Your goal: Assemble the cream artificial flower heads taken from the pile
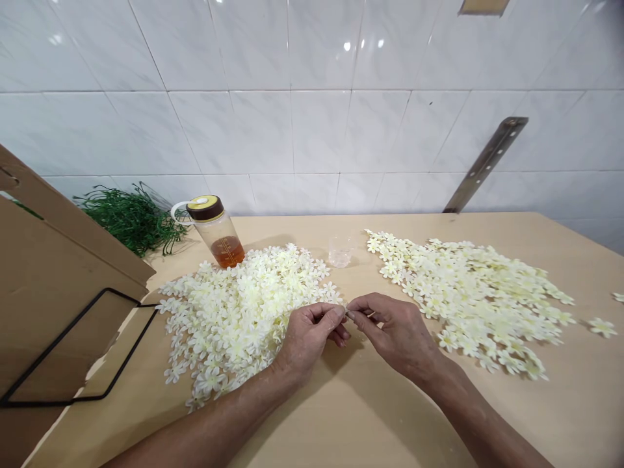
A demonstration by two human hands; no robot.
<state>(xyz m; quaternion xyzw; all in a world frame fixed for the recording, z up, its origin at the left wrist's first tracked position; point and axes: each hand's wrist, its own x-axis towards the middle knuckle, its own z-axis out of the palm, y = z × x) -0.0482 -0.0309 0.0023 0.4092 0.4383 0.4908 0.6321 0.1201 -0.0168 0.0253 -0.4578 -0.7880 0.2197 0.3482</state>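
We see a clear plastic bottle [214, 234] with a brown and yellow lid, a white carrying loop and some amber liquid inside, standing on a pale wood-toned counter [560, 416]. Just in front of it, spreading to its right, is a dense heap of creamy white five-petalled artificial flowers [244, 312]. Nearer to us than the bottle and to its right, we have the bare left hand [316, 331] at the edge of that heap and the bare right hand [397, 328] beside it, their fingertips meeting. The grip of each is pinched together on a tiny pale piece [347, 311], mostly hidden by the fingers and too small for us to identify. Well to the right of the bottle we see a second, flatter spread of similar cream flowers [468, 286], with a loose cream flower [602, 327] beyond its right end. A small clear cup [340, 252] also stands to the bottle's right. To the bottle's left we find a tangled bundle of thin green plastic stems [129, 218], a brown cardboard panel [63, 286] and, lower down, a bent black wire frame [39, 404]. Behind the bottle rises a white marbled tile wall [316, 130]; far to its right, a dark metal strip with holes [480, 172] slants up against the tiles.
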